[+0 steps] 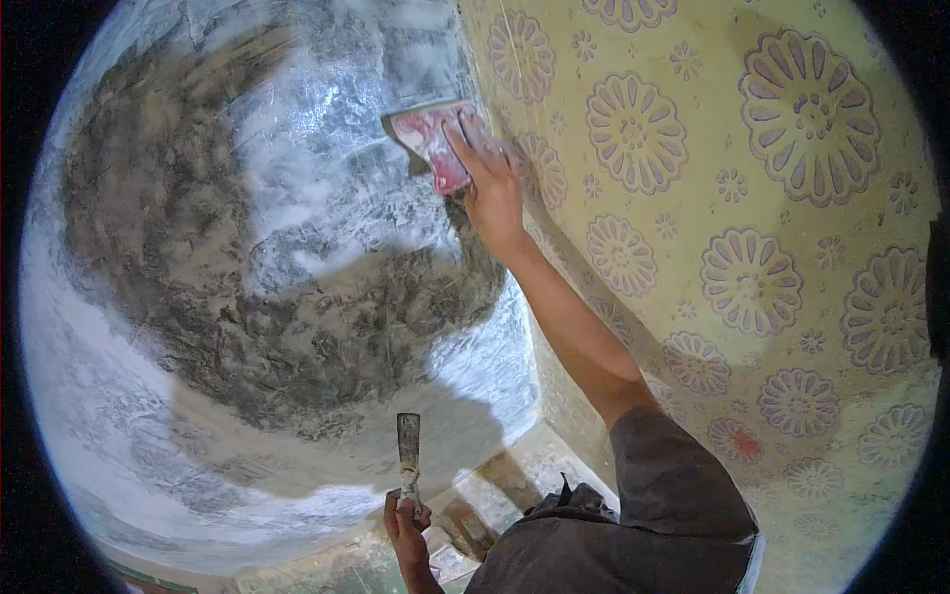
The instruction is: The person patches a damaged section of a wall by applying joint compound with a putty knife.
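Note:
My right hand (487,183) grips a flat spreader (424,134) with a pink-red, plaster-smeared surface, held up against the mottled grey and white plastered wall (327,168) near its corner. Low in the view, my left hand (404,525) is closed around the handle of an upright putty knife (408,441), whose blade is coated with grey material. Fresh dark grey patches spread over much of the wall around a shinier pale area, with lighter plaster along the left and bottom.
A yellow wall (782,188) with purple flower patterns runs down the right, meeting the plastered wall at a corner. Below, a stained, dusty floor (534,455) shows along the wall's foot, with some indistinct items on it beside my body.

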Motion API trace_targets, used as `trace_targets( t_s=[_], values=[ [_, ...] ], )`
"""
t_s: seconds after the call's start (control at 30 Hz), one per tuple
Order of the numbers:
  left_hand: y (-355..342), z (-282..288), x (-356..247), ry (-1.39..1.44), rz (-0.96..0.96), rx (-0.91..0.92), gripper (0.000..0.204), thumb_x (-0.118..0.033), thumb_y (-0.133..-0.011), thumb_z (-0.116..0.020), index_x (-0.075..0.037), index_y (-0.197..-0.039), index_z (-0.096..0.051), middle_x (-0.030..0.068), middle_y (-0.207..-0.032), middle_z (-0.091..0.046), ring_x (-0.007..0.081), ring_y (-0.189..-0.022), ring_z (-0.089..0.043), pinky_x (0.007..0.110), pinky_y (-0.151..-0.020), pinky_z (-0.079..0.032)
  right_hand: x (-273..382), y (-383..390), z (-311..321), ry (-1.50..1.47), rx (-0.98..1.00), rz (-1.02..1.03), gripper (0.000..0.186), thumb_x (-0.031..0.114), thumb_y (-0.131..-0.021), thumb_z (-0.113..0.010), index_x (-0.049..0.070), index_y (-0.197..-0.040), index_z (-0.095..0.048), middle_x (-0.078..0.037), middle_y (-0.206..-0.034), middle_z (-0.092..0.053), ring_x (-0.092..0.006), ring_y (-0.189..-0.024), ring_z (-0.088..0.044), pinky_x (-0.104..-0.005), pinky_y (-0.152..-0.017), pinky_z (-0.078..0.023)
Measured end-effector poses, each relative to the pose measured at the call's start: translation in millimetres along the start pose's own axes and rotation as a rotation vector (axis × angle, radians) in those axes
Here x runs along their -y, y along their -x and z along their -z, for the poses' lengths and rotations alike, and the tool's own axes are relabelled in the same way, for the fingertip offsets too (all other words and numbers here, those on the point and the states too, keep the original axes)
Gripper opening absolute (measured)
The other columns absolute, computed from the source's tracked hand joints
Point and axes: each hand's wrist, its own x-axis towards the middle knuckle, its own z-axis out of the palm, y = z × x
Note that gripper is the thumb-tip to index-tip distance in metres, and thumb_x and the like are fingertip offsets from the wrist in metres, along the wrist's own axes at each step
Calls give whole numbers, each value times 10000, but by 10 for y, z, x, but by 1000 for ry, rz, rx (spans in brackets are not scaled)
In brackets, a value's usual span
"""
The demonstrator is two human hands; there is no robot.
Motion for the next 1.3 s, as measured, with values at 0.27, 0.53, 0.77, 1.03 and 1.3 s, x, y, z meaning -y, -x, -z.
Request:
trace_targets(
  t_s=[0.27, 0.53, 0.77, 1.03, 1.3],
  values=[
    [19, -58, -32, -5, -43, -48, 185, -215, -975, -485, -49, -1049, -522, 14, -731, -477, 98, -592, -444, 239, -520, -346, 15, 543, -5, 3, 80, -77, 851, -162, -665, -564, 170, -1445, -486, -155, -1458, -482, -328, -1286, -502, -470, -1049, -375],
    [41, -30, 57, -11, -28, -131, 203, -221, -964, -496, -43, -1055, -531, 17, -731, -469, 105, -599, -460, 252, -529, -363, 185, -288, 30, 49, -17, -30, 768, -122, -703, -558, 148, -1420, -509, -126, -1485, -459, -292, -1390, -405, -471, -1072, -340],
    [70, 40, 115, 39, -24, -122, 253, -233, -964, -511, -37, -1122, -529, 7, -753, -462, 102, -600, -452, 263, -537, -382, -12, 827, -86, 32, 173, -64, 783, -133, -689, -571, 130, -1424, -509, -154, -1463, -478, -320, -1382, -411, -459, -1077, -338],
    [72, 258, 258, -59, 6, -178, 402, -270, -977, -516, -22, -1292, -494, 45, -902, -556, 130, -683, -546, 273, -591, -466, 34, 1718, 113, -75, 173, -188, 806, -178, -672, -553, 96, -1428, -503, -211, -1475, -441, -358, -1378, -411, -474, -1084, -319],
    [-34, 197, 245, -68, 41, -75, 420, -258, -986, -512, -16, -1327, -474, 50, -887, -555, 118, -681, -536, 242, -553, -434, -61, 757, -165, 125, 88, -90, 793, -140, -713, -565, 137, -1450, -474, -148, -1508, -425, -310, -1396, -399, -479, -1092, -305]
  ],
)
